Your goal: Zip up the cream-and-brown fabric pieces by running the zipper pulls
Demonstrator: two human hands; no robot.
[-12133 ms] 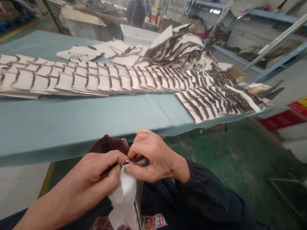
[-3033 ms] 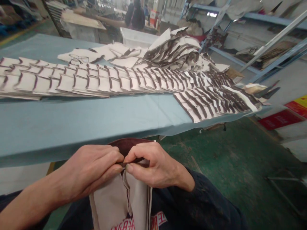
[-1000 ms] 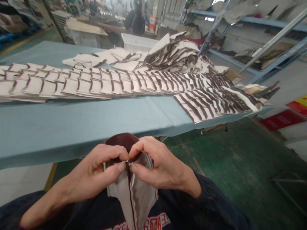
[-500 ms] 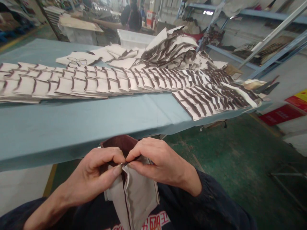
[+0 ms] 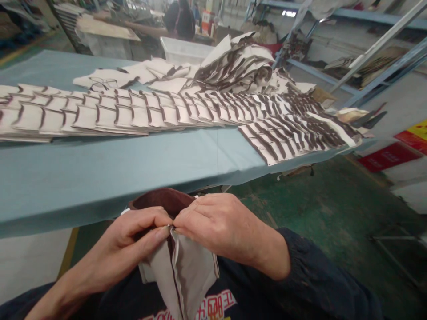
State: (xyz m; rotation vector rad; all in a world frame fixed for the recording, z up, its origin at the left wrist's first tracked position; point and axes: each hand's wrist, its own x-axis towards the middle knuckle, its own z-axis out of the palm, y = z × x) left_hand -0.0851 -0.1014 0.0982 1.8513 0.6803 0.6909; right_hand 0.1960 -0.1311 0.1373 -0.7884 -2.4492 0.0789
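A sewn fabric piece (image 5: pixel 196 262), off-white outside with a dark brown lining, hangs in front of my body below the table edge. Its brown top opening gapes toward the table. My left hand (image 5: pixel 136 240) pinches the piece's edge at a dark seam between thumb and forefinger. Right beside it, my right hand (image 5: pixel 223 226) is closed on the same edge, and the fingertips of both hands almost meet. Whatever small part lies between the fingertips is too small to make out. The seam runs down the middle of the piece from there.
A blue-covered table (image 5: pixel 133 164) stands ahead, bearing long overlapping rows of off-white and brown pieces (image 5: pixel 140 111). Behind them lie a loose heap of similar pieces (image 5: pixel 236 66), eyeglasses (image 5: pixel 103 83) and a white bin (image 5: pixel 183 51). Blue shelving (image 5: pixel 333 84) rises at the right.
My right hand has turned slightly, its fingers now folded more closely over the edge. The brown opening looks a little wider. My left hand keeps its pinch.
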